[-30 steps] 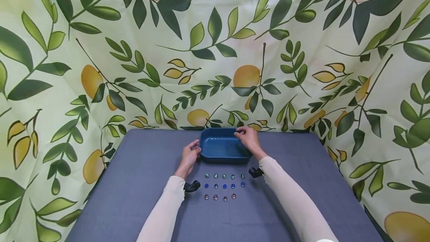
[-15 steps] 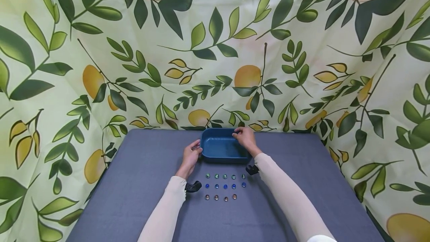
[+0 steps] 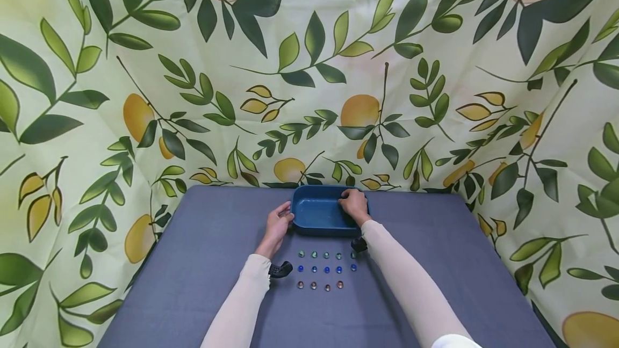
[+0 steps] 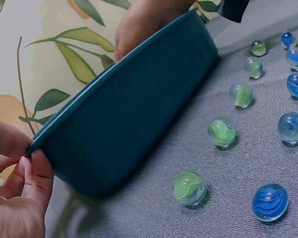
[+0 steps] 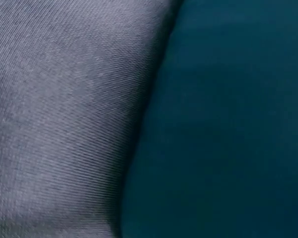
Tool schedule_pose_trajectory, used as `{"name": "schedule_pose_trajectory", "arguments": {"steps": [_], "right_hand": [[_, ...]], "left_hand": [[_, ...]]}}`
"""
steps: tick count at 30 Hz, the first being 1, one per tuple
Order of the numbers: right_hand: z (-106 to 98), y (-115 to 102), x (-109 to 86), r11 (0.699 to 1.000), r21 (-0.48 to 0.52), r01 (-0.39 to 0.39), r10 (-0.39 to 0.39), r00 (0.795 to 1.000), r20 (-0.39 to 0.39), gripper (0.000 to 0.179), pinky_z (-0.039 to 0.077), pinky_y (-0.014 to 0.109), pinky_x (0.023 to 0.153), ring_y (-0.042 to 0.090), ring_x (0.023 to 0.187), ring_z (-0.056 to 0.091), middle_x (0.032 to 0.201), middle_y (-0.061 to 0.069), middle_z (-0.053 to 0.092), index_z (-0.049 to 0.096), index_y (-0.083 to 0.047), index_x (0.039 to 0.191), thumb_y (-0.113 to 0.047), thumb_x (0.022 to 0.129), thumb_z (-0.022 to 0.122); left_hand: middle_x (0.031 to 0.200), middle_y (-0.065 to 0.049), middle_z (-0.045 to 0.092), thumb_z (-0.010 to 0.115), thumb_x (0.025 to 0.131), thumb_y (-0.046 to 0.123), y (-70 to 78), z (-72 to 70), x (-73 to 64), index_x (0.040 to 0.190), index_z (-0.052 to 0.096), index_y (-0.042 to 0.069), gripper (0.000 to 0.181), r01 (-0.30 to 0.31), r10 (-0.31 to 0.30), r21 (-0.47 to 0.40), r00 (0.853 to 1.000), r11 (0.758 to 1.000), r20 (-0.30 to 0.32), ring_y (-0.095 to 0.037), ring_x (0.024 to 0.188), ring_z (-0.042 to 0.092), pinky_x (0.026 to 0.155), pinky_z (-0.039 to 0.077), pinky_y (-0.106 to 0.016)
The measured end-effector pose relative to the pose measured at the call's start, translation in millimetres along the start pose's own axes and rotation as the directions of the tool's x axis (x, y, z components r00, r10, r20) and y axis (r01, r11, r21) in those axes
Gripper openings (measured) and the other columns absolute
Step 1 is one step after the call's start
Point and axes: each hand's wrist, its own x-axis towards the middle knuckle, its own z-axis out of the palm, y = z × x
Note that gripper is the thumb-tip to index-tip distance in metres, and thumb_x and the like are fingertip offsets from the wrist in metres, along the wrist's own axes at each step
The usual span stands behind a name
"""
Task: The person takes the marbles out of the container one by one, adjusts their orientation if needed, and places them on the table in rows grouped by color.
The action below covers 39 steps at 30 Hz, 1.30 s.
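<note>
A deep blue rectangular dish (image 3: 319,230) stands toward the back of the grey cloth. My left hand (image 3: 277,226) pinches its left rim between thumb and fingers, as the left wrist view shows close up. My right hand (image 3: 354,205) reaches over the dish's right end, fingers curled down inside; the fingertips are hidden, and I cannot tell whether they hold anything. In front of the dish lie rows of glass marbles: green-swirled marbles (image 4: 189,188) nearest it, then blue marbles (image 4: 270,202), then reddish-brown marbles (image 3: 313,285).
The grey cloth (image 3: 217,219) covers the table. Fabric printed with lemons and leaves (image 3: 309,138) rises behind and on both sides. A black wrist device (image 3: 281,269) sits at the left cuff; another (image 3: 359,244) hangs near the right-hand end of the marble rows.
My right hand has moved slightly left and down, deeper over the dish, with its fingers more curled. The left hand keeps its pinch on the rim. The marbles stay in place.
</note>
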Motion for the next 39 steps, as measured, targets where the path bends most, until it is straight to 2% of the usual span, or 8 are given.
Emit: {"name": "schedule_pose_trajectory", "arguments": {"steps": [9,16,22,29,35,39], "right_hand": [[4,6,2.6,1.0,0.019,-0.012,0.012,1.0,0.001,0.021,0.049,0.048,0.092,0.035,0.102,0.064,0.107,0.014,0.072,0.074,-0.007,0.102,-0.021,0.087,0.071],[10,9,1.4,0.999,0.012,-0.032,0.032,0.999,-0.005,0.02,0.052,0.046,0.087,0.031,0.095,0.066,0.102,0.012,0.073,0.076,-0.006,0.097,-0.023,0.086,0.073],[11,11,1.5,0.997,0.02,-0.07,0.07,0.998,0.001,0.019,0.053,0.045,0.086,0.031,0.093,0.066,0.099,0.013,0.073,0.077,-0.005,0.093,-0.022,0.086,0.073],[12,11,3.9,0.997,0.062,-0.049,0.05,0.999,-0.013,0.016,0.051,0.044,0.085,0.029,0.091,0.065,0.097,0.01,0.074,0.077,-0.007,0.089,-0.022,0.085,0.075],[9,7,3.9,0.991,0.134,-0.027,0.029,1.0,-0.012,0.015,0.051,0.035,0.071,0.022,0.077,0.065,0.088,0.007,0.074,0.076,-0.009,0.088,-0.024,0.084,0.076],[4,1,3.0,0.985,0.17,-0.011,0.013,1.0,-0.013,0.016,0.047,0.027,0.06,0.017,0.067,0.062,0.082,0.007,0.073,0.076,-0.009,0.089,-0.024,0.085,0.076]], "left_hand": [[0.137,-0.018,0.053,0.055,0.094,0.002,2.9,1.6,-2.8,0.141,0.052,0.006,0.047,0.002,-0.002,0.007,1.0,1.0,0.011,-0.026,0.122,0.054,0.094,0.051,-0.036],[0.136,-0.018,0.054,0.055,0.094,0.002,-1.7,3.3,-3.0,0.141,0.053,0.006,0.047,0.004,-0.004,0.011,1.0,1.0,0.01,-0.024,0.117,0.056,0.089,0.051,-0.032],[0.135,-0.019,0.054,0.055,0.093,0.001,-3.8,4.5,-5.4,0.14,0.053,0.005,0.047,-0.004,0.004,0.008,1.0,1.0,0.01,-0.025,0.117,0.056,0.088,0.052,-0.033],[0.136,-0.02,0.054,0.055,0.093,0.001,-2.5,4.0,-4.5,0.141,0.053,0.004,0.047,-0.013,0.013,0.004,1.0,1.0,0.008,-0.023,0.116,0.056,0.089,0.052,-0.036],[0.136,-0.02,0.054,0.055,0.094,0.001,-1.3,2.7,-3.5,0.141,0.052,0.005,0.047,-0.013,0.013,0.02,1.0,1.0,-0.001,-0.026,0.117,0.056,0.088,0.052,-0.035],[0.136,-0.021,0.054,0.054,0.094,0.0,-1.0,1.6,-2.1,0.141,0.052,0.004,0.047,-0.017,0.017,0.012,1.0,1.0,-0.008,-0.028,0.119,0.056,0.091,0.051,-0.038]]}}
